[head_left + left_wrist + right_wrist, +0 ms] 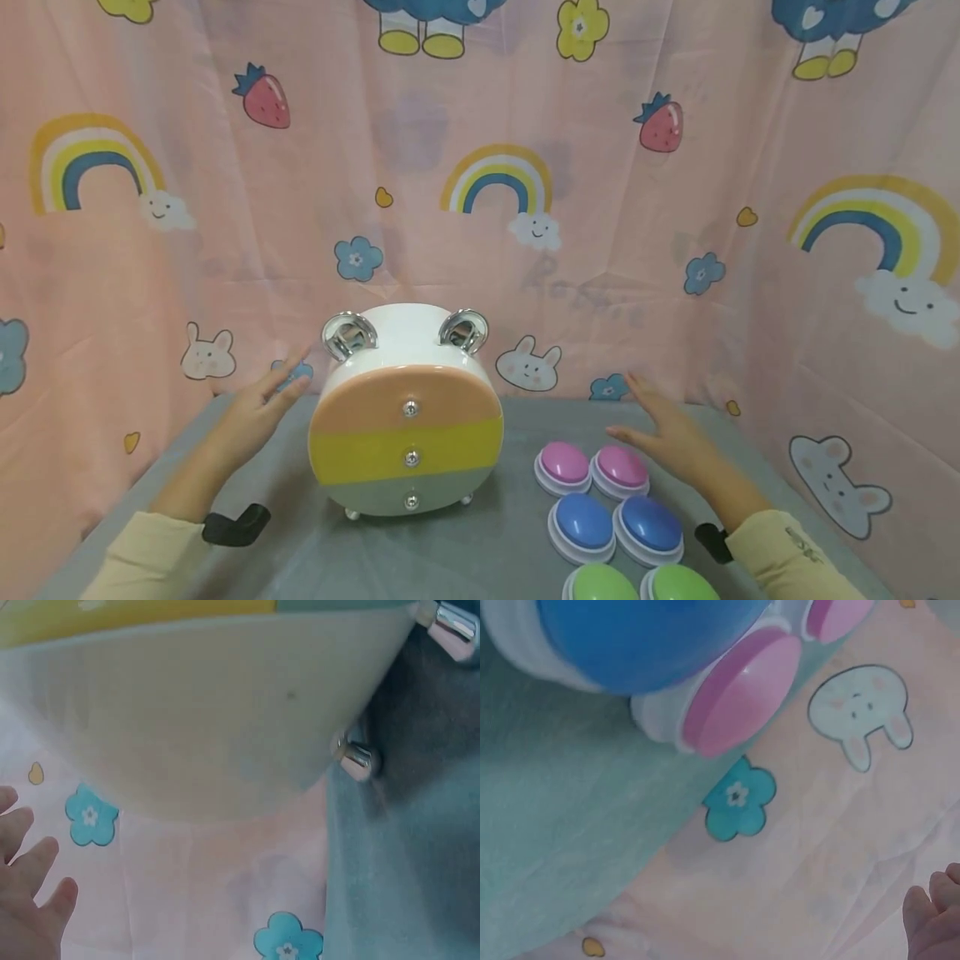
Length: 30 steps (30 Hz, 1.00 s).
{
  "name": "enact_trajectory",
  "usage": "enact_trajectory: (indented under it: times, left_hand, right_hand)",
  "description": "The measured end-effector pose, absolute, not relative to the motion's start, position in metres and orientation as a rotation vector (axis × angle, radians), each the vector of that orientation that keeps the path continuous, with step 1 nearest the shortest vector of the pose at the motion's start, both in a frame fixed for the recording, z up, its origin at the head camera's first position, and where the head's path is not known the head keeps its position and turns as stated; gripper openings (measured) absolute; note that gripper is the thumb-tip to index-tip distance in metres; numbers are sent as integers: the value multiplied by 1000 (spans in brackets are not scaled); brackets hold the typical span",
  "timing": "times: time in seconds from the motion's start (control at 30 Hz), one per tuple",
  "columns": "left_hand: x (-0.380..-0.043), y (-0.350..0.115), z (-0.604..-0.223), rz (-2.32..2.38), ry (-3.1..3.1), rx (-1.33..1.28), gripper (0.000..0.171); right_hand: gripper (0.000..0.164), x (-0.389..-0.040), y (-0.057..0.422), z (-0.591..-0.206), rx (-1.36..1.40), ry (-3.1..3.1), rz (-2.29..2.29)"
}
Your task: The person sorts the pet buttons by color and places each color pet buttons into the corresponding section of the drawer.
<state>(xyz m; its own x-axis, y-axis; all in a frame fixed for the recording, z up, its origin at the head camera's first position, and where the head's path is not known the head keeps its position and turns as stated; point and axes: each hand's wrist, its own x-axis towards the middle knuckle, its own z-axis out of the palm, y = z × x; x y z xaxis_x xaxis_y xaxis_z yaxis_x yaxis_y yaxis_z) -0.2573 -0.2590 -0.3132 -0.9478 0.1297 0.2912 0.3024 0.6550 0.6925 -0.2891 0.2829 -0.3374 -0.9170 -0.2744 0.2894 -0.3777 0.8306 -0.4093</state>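
A round box shaped like an alarm clock (408,442) stands on the grey table, with orange, yellow and green drawer fronts, small silver knobs and two silver ring-shaped ears on its white top. My left hand (255,412) hovers beside its left side, fingers extended and holding nothing. In the left wrist view the box's white side (202,727) fills the top, with the left hand (30,889) at the lower left. My right hand (671,429) is held with fingers extended just right of a pink push button (619,468), gripping nothing.
Dome push buttons stand in pairs right of the box: another pink one (564,465), two blue ones (585,523) and two green ones (600,585) at the front edge of view. A pink patterned curtain (600,317) hangs behind the grey table (465,562).
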Motion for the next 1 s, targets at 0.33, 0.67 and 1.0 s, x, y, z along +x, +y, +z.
enact_trajectory:
  times: [0.33, 0.67, 1.0]
  left_hand:
    - [-251, -250, -313, -1252, -2617, -388, 58]
    - [-254, -241, -313, -1307, -2558, -435, 57]
    - [-247, -234, -315, -1347, -2496, -454, 54]
  right_hand:
    - [93, -282, 265, -339, 559, -2771, 761]
    - [88, -272, 258, -338, 620, -2726, 790]
    - [84, -265, 249, -336, 610, -2692, 817]
